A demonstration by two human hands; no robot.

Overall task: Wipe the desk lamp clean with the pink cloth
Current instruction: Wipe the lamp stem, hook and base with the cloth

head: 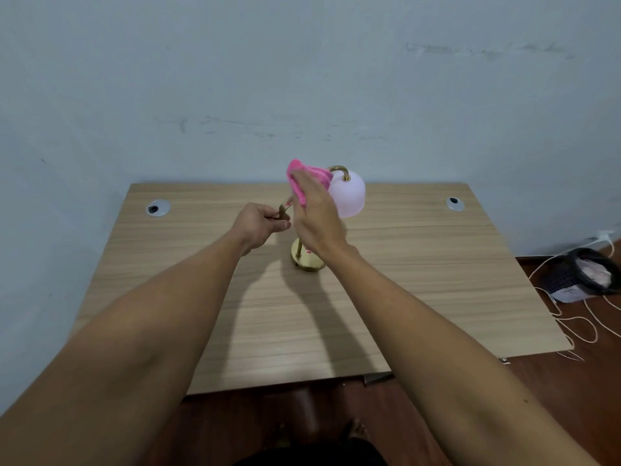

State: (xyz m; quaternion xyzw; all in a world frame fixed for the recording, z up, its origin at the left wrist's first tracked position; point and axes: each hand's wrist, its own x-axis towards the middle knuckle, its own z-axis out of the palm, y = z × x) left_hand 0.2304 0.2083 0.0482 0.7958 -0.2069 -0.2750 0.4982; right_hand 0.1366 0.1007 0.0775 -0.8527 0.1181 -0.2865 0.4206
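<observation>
A desk lamp stands mid-table with a round brass base (307, 260), a curved brass neck (339, 169) and a pale pink-white shade (349, 196). My right hand (317, 216) holds the pink cloth (304, 179) against the upper stem, just left of the shade. The hand hides most of the stem. My left hand (258, 227) is closed around a brass part of the lamp at mid height, left of the stem.
The wooden table (420, 280) has a cable grommet at the far left (157, 208) and another at the far right (454, 203). A wall rises right behind it. On the floor to the right are a dark basket (586, 275) and loose white cords (571, 317).
</observation>
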